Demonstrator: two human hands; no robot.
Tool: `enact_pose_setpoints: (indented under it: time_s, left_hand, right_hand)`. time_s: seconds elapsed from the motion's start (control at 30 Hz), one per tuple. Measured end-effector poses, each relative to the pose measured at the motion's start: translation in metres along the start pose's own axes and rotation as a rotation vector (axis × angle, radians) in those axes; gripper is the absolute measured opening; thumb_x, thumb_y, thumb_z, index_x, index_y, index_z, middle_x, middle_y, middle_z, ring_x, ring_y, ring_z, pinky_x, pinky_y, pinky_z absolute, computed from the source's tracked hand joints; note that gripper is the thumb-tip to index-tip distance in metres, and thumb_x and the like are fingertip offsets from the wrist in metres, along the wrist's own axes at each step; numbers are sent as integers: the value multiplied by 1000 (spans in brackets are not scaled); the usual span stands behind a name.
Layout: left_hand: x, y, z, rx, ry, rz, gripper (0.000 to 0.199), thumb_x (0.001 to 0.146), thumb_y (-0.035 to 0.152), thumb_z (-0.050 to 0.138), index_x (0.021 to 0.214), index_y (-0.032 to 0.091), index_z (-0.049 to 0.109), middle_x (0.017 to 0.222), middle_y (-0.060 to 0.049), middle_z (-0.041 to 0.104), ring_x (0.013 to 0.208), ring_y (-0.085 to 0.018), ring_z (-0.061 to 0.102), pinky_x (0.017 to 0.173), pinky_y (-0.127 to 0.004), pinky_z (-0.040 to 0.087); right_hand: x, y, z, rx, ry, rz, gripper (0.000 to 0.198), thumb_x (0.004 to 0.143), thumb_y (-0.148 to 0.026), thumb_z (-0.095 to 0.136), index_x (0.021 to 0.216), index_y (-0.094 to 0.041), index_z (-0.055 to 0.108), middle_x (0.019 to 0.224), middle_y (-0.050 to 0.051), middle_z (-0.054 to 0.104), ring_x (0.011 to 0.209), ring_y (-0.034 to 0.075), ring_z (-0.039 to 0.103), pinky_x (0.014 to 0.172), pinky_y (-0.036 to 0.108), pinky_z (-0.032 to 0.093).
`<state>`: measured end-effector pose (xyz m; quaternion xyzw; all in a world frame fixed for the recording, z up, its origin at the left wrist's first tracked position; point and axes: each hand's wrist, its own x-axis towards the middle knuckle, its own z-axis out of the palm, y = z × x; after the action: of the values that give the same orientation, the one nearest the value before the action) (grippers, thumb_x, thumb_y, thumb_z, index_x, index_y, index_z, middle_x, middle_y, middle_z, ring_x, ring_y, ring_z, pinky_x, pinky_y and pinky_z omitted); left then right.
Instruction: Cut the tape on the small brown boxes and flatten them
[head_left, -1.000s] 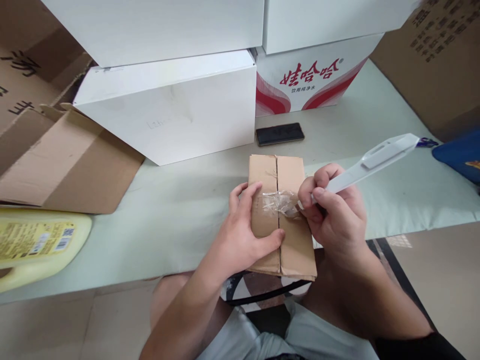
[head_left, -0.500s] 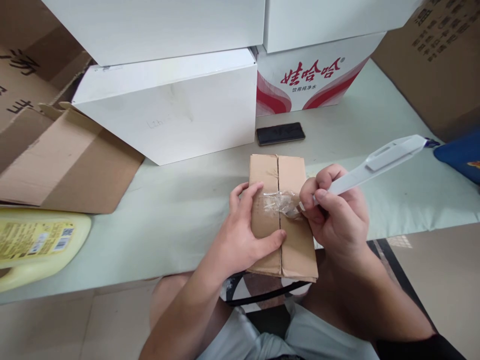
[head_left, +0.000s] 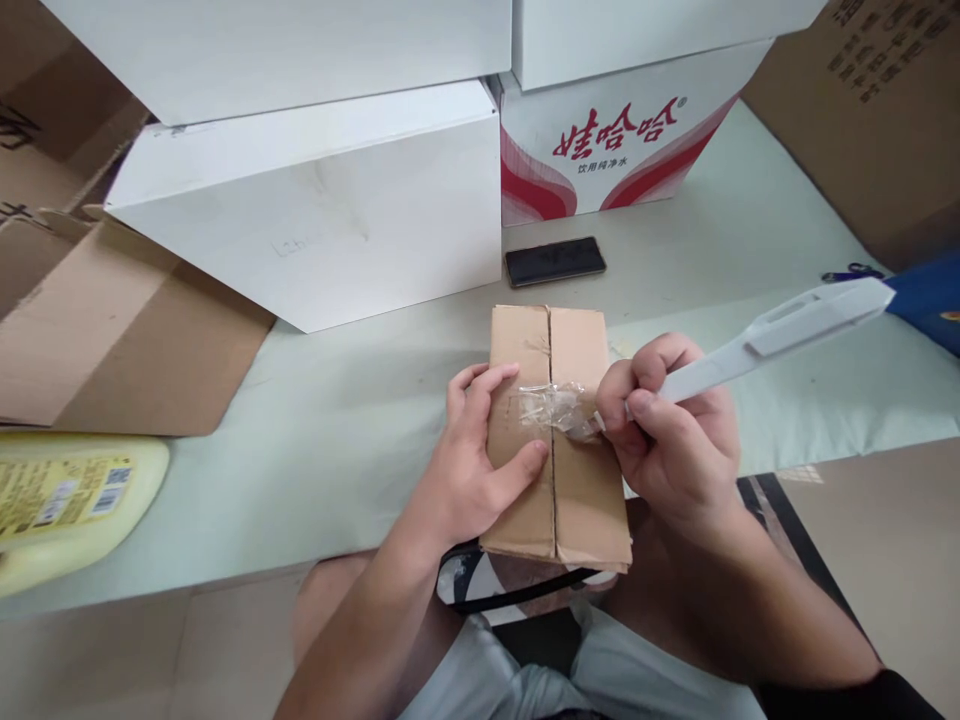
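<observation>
A small brown cardboard box (head_left: 517,500) lies at the table's front edge, its lengthwise seam facing up. Crumpled clear tape (head_left: 551,408) crosses the middle of that seam. My left hand (head_left: 480,460) grips the box from its left side, thumb on the top and fingers along the left part. In my closed right hand (head_left: 679,430) is a white plastic utility knife (head_left: 787,335), its handle pointing up and right. The knife's working end is down by the tape at the right half of the box; my fingers partly hide it.
Behind the box lies a black phone (head_left: 555,261), in front of stacked white cartons (head_left: 322,220). An open brown carton (head_left: 150,330) and a yellow bottle (head_left: 82,500) stand at the left. At the right are a blue item (head_left: 930,300) and a large brown carton (head_left: 885,130).
The view has shifted slightly. The knife handle sits a little farther right and flatter. Both hands keep their holds, and the tape still crosses the seam.
</observation>
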<state>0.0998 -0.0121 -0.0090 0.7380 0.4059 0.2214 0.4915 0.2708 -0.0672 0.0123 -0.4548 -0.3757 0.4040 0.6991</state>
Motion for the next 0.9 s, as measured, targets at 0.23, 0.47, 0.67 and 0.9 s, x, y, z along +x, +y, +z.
enact_pose_setpoints:
  time_s: [0.23,0.47,0.67,0.9]
  left_hand:
    - [-1,2,0,2,-9,-14,73,79,46,75,142,30,41,146,-11,35,146,-32,36,126,-55,32]
    - [-3,2,-1,-14,-36,-37,89,71,51,84,146,33,39,151,-10,30,147,-34,37,125,-56,33]
    - [-3,5,-3,20,-49,-69,90,70,43,85,146,34,37,154,-10,28,148,-34,37,125,-56,34]
    - [-4,8,-6,63,-51,-81,91,71,45,82,148,31,36,156,-10,30,150,-35,35,126,-54,33]
  right_hand:
    - [0,1,-2,-14,-13,10,20,86,-25,61,81,-25,42,58,-7,51,43,7,32,42,23,28]
    - [-2,2,0,4,16,-1,17,86,-21,60,82,-25,44,59,-6,54,41,6,30,40,22,24]
    - [1,1,0,30,55,20,25,86,-27,65,83,-26,40,60,-6,53,39,6,26,36,23,17]
    - [7,-1,-5,190,77,41,25,84,-26,69,81,-26,44,63,-6,61,34,4,27,32,20,13]
